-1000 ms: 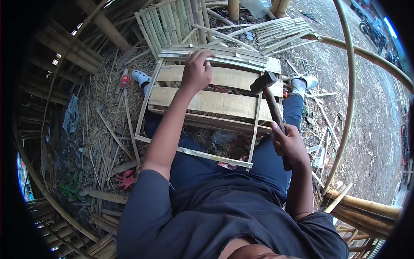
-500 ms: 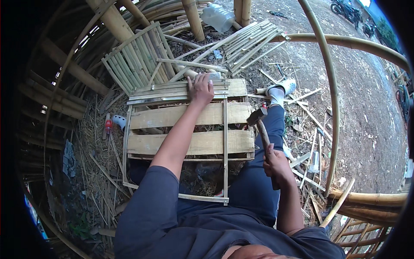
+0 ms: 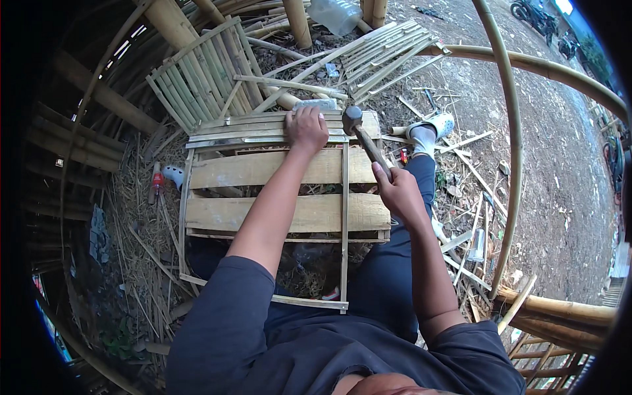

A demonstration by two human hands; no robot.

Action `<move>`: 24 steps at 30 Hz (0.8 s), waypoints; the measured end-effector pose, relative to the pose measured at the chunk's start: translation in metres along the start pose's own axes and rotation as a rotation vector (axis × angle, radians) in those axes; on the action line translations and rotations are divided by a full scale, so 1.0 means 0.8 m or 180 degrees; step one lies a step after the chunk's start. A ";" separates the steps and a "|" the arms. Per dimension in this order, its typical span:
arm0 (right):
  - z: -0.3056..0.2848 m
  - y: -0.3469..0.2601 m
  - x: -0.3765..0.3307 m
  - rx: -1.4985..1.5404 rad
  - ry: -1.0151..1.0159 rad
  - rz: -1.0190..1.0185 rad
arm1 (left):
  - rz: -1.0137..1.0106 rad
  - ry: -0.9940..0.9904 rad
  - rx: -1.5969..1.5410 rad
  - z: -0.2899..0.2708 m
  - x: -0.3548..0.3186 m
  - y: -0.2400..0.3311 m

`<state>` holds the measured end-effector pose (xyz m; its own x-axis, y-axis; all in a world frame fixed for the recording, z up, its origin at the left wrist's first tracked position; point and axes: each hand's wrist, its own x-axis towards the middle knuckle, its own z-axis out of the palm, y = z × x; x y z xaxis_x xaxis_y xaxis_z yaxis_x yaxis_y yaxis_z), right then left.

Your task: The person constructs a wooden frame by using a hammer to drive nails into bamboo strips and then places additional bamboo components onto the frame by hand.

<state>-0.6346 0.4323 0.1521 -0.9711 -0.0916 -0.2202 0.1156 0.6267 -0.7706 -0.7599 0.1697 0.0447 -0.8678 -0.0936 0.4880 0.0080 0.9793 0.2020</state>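
A bamboo slat frame (image 3: pixel 283 214) lies in front of me over my legs, with two wide flat boards across it and thin strips at its far end. My left hand (image 3: pixel 307 129) presses down on the far strips (image 3: pixel 237 126). My right hand (image 3: pixel 396 189) grips the wooden handle of a hammer (image 3: pixel 363 137). The hammer's dark head (image 3: pixel 351 120) is down at the far strips, just right of my left hand.
A finished slat panel (image 3: pixel 204 76) and another one (image 3: pixel 388 52) lie beyond the frame among loose bamboo strips. Thick bamboo poles (image 3: pixel 546 66) arch on the right. My right foot in a sandal (image 3: pixel 431 128) rests on the dirt. A red-capped bottle (image 3: pixel 156 181) lies left.
The hammer has swung from beside my right leg up and forward to the far strips near my left hand. My head has leaned closer over the frame.
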 end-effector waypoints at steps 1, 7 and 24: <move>0.001 -0.003 0.005 -0.0214 0.0014 -0.0110 | 0.0001 -0.0022 -0.0017 -0.001 -0.001 0.001; 0.013 0.002 0.025 -0.0855 -0.0005 -0.0286 | -0.0108 -0.0143 -0.0028 -0.010 -0.001 0.007; -0.006 0.021 0.038 -0.0551 0.0141 -0.1288 | -0.0211 -0.0341 0.0006 -0.022 0.000 0.005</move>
<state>-0.6634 0.4436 0.1355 -0.9394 -0.3255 0.1074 -0.3088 0.6679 -0.6771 -0.7514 0.1703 0.0605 -0.9145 -0.1387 0.3801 -0.0521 0.9720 0.2293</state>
